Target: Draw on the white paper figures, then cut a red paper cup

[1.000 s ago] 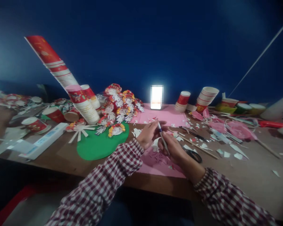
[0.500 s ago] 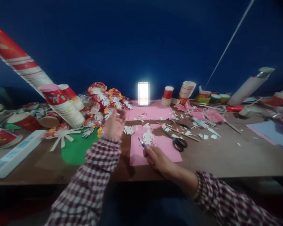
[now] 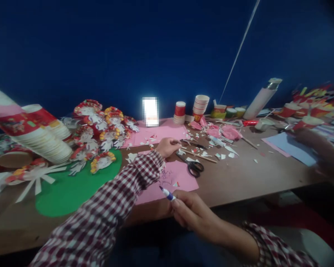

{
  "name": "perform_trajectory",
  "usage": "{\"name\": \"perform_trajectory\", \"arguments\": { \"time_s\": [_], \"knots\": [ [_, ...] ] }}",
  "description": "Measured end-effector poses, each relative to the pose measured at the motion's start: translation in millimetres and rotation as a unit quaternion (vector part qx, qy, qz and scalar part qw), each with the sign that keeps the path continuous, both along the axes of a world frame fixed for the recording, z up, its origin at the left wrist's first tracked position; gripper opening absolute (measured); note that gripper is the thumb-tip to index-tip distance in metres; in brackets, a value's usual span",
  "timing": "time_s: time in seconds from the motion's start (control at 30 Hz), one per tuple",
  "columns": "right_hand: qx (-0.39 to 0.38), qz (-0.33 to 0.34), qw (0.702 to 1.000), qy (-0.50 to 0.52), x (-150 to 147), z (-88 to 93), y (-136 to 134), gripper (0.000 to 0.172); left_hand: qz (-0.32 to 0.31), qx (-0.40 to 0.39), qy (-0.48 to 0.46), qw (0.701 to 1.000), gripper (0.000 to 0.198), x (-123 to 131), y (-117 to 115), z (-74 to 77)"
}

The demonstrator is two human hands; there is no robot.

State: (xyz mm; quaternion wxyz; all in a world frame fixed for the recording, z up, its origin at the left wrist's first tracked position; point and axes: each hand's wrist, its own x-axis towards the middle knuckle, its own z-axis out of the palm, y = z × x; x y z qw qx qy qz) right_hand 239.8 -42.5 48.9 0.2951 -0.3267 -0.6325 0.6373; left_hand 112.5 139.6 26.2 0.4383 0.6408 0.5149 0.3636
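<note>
The desk (image 3: pixel 239 178) carried everything. A green sheet (image 3: pixel 72 196) lay to the left, and behind it a tall cup stack (image 3: pixel 46 142) leaned well over, the cups presumably nested to save room. Paper figures (image 3: pixel 111 134) were heaped beside the stack, the nearest resting on the green sheet, perhaps to keep them together. A pink sheet (image 3: pixel 183 181) lay flat before the person, dark marks on it; it probably served as a backing to catch stray ink.

The left hand (image 3: pixel 167 147) reached over the pink sheet's far part, fingers bent towards the thumb; whether it held anything I cannot tell. The right hand (image 3: pixel 193 213) grasped the marker (image 3: pixel 168 194) above the desk's front edge, tip uncapped and pointing up and left, seemingly to keep it ready. Scissors (image 3: pixel 189 162) lay at the pink sheet's right edge, handles nearest the person, likely for easy pick-up. White scraps (image 3: pixel 230 156) littered the desk beyond.
</note>
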Motion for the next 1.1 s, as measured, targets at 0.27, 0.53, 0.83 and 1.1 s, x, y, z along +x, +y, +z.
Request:
{"name": "perform_trajectory", "arguments": {
  "time_s": [0.27,0.53,0.83,1.1],
  "knots": [
    [0.018,-0.026,0.999,0.012,19.1,4.4,8.1,0.035,0.044,0.083,0.088,0.992,0.038,37.2,41.8,3.6],
    [0.018,-0.093,0.994,-0.046,48.4,-7.4,45.2,0.034,0.039,0.179,0.173,0.968,0.027,-61.3,-21.0,20.3],
    [0.122,-0.157,0.976,-0.084,30.3,-11.8,70.5,0.032,-0.032,0.266,0.298,0.916,0.023,-119.6,-107.5,-6.2],
    [0.304,-0.074,0.914,-0.257,6.7,-19.1,99.8,0.027,-0.167,0.264,0.408,0.858,0.030,-89.5,-97.5,-6.9]
  ]
}}
